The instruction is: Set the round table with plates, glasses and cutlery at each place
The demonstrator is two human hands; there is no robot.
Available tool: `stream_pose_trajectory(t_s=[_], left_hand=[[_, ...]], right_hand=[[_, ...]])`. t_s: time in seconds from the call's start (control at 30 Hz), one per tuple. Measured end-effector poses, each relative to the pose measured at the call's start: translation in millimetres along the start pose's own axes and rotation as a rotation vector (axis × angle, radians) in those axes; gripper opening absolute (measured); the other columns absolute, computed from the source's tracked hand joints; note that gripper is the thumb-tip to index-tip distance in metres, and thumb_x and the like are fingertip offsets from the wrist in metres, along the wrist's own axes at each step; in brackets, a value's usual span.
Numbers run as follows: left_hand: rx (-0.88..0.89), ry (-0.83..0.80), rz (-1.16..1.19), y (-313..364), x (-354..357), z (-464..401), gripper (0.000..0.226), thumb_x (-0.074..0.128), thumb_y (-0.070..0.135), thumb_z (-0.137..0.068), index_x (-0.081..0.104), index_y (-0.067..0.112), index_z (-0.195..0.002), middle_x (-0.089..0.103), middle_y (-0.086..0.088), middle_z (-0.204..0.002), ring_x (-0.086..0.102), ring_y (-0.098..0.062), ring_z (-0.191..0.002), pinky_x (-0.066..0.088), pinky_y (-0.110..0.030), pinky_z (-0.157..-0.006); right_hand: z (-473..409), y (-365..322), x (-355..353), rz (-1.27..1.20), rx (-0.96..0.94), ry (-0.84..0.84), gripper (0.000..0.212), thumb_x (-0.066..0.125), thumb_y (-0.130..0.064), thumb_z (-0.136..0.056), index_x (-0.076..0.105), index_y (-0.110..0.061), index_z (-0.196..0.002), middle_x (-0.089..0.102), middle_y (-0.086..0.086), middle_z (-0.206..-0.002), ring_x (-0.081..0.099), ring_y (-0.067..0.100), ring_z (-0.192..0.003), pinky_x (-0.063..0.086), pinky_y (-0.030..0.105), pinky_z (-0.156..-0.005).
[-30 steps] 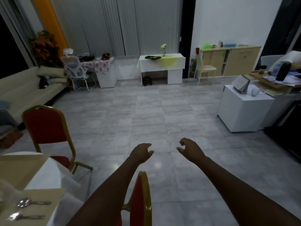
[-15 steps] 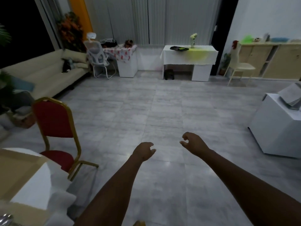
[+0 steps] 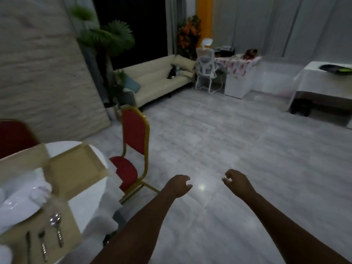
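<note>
The round table point(image 3: 89, 204) with a white cloth fills the lower left corner. A tan placemat point(image 3: 74, 172) lies bare near its far edge. On a nearer placemat sit a white plate point(image 3: 17, 204), a clear glass point(image 3: 41, 189), a spoon point(image 3: 57, 228), a smaller utensil point(image 3: 42, 244) and a knife point(image 3: 28, 244). My left hand point(image 3: 178, 185) and my right hand point(image 3: 237, 181) hover over the floor to the right of the table, fingers loosely curled, holding nothing.
A red chair with a gold frame point(image 3: 134, 149) stands by the table's right edge, another red chair back point(image 3: 13, 136) behind it. A cream sofa point(image 3: 158, 79), a white office chair point(image 3: 206, 69) and cloth-covered tables point(image 3: 322, 80) line the far side across grey tiled floor.
The view has swung left. The table now shows a set place with plate, glass and cutlery. Both hands stay out in front, holding nothing.
</note>
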State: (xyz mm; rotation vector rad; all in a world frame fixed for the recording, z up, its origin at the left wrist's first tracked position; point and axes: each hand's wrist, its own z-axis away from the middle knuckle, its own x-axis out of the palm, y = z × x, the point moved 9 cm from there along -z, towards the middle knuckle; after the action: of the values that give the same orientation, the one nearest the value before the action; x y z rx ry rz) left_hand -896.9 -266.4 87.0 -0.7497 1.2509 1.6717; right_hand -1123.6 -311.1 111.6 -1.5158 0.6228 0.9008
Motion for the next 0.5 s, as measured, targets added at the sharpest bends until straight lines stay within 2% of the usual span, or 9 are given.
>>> stream_pose_trajectory(t_s=[0.2, 0.33, 0.43, 0.5], left_hand=[[-0.230, 0.136, 0.108, -99, -58, -19, 0.046, 0.054, 0.035, -0.093, 0.053, 0.011, -0.133, 0.052, -0.007, -0.140, 0.049, -0.021, -0.129, 0.036, -0.029, -0.109], [-0.366, 0.169, 0.180, -181, -72, -30, 0.037, 0.053, 0.031, -0.092, 0.061, 0.015, -0.125, 0.059, -0.006, -0.132, 0.055, -0.023, -0.122, 0.042, -0.033, -0.106], [-0.434, 0.214, 0.238, -238, -94, -32, 0.036, 0.053, 0.039, -0.092, 0.063, 0.019, -0.120, 0.063, -0.004, -0.124, 0.058, -0.021, -0.116, 0.045, -0.032, -0.102], [-0.488, 0.287, 0.275, -281, -110, -27, 0.043, 0.054, 0.038, -0.093, 0.058, 0.014, -0.128, 0.058, -0.006, -0.132, 0.053, -0.021, -0.123, 0.039, -0.028, -0.104]], right_hand=[[-114, -91, 61, -0.023, -0.199, -0.158, 0.019, 0.065, -0.025, -0.086, 0.062, -0.007, -0.093, 0.061, 0.004, -0.088, 0.060, 0.024, -0.087, 0.034, 0.025, -0.071], [-157, -163, 128, -0.027, -0.340, -0.280, 0.024, 0.064, -0.027, -0.087, 0.064, -0.007, -0.101, 0.064, 0.006, -0.098, 0.059, 0.020, -0.092, 0.033, 0.022, -0.075], [-187, -216, 178, -0.008, -0.410, -0.368, 0.027, 0.062, -0.027, -0.088, 0.063, -0.008, -0.106, 0.062, 0.005, -0.103, 0.058, 0.020, -0.097, 0.033, 0.021, -0.077], [-208, -254, 207, -0.008, -0.453, -0.396, 0.023, 0.062, -0.026, -0.088, 0.062, -0.009, -0.104, 0.061, 0.004, -0.102, 0.058, 0.019, -0.096, 0.034, 0.021, -0.076]])
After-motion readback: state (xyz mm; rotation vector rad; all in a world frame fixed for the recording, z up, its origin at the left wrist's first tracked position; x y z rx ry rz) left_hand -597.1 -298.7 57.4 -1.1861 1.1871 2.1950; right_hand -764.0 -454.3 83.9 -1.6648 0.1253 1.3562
